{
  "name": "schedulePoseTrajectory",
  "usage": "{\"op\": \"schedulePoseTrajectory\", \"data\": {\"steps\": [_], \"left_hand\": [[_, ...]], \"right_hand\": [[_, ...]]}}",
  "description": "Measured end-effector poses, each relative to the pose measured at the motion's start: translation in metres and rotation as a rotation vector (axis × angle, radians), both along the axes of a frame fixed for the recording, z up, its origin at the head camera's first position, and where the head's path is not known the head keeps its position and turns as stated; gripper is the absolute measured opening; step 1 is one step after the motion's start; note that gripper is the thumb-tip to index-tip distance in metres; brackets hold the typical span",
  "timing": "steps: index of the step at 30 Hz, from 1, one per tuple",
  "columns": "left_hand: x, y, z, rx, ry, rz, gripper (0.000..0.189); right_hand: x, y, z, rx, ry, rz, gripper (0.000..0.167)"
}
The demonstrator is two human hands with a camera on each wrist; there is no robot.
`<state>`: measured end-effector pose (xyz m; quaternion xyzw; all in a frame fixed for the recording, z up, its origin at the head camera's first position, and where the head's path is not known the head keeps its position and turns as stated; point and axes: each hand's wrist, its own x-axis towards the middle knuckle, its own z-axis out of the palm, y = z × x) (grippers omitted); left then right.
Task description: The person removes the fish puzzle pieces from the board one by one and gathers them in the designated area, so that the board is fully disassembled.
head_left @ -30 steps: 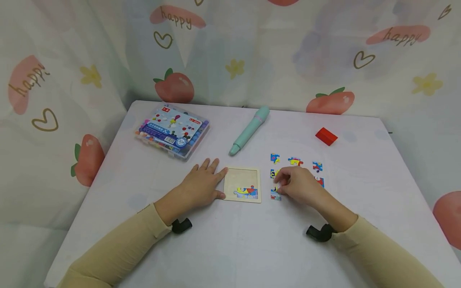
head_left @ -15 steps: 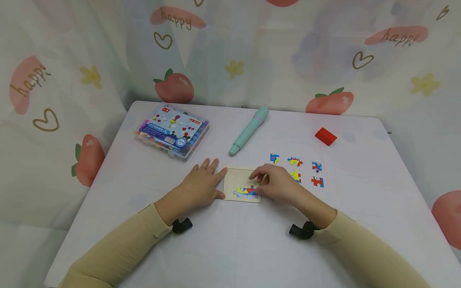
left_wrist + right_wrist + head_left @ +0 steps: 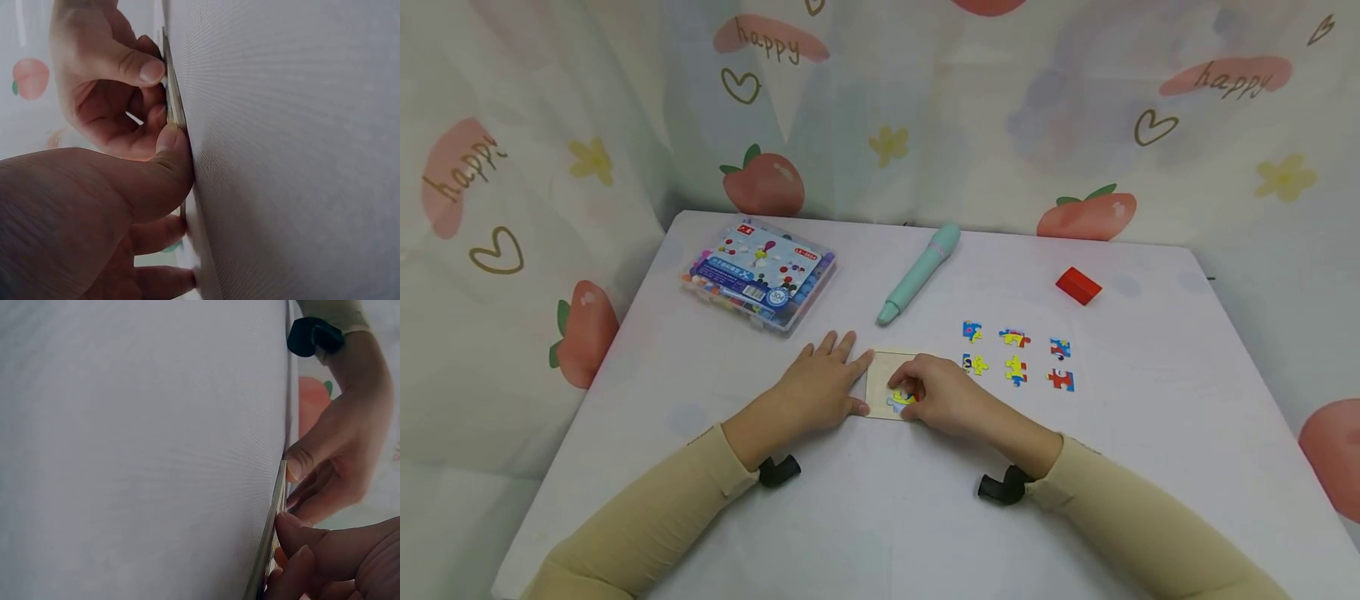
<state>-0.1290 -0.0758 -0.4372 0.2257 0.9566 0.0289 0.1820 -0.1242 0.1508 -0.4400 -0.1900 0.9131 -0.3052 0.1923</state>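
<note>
In the head view a square wooden puzzle tray (image 3: 882,367) lies on the table. Joined puzzle pieces (image 3: 898,402) fill its lower part, partly covered by my right hand (image 3: 951,396). That hand is over the tray's right side, fingers curled, pinching a puzzle piece mostly hidden under the fingertips. My left hand (image 3: 816,386) rests flat with fingers spread, its thumb and index finger touching the tray's left edge. The left wrist view shows the left thumb (image 3: 167,140) against the tray's edge. In the right wrist view the right thumb (image 3: 297,528) is down at the tray (image 3: 269,534).
Several loose puzzle pieces (image 3: 1016,370) lie in two rows right of the tray. Behind stand a clear box of coloured parts (image 3: 758,271), a mint-green pen-shaped object (image 3: 919,273) and a red block (image 3: 1078,285). A patterned curtain (image 3: 970,125) borders the table.
My right hand has taken the bottom-left loose puzzle piece and moved left with it, from the loose pieces onto the tray. The left hand has stayed in place.
</note>
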Motion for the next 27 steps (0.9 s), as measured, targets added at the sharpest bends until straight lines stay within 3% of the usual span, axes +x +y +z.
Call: {"op": "schedulePoseTrajectory", "data": {"steps": [11, 27], "left_hand": [[0.001, 0.0, -0.001, 0.003, 0.001, 0.003, 0.088], [0.0, 0.0, -0.001, -0.001, -0.002, -0.002, 0.088]], "right_hand": [[0.001, -0.004, 0.001, 0.033, -0.018, -0.039, 0.024], [0.002, -0.011, 0.0, 0.062, -0.014, -0.077, 0.027]]}}
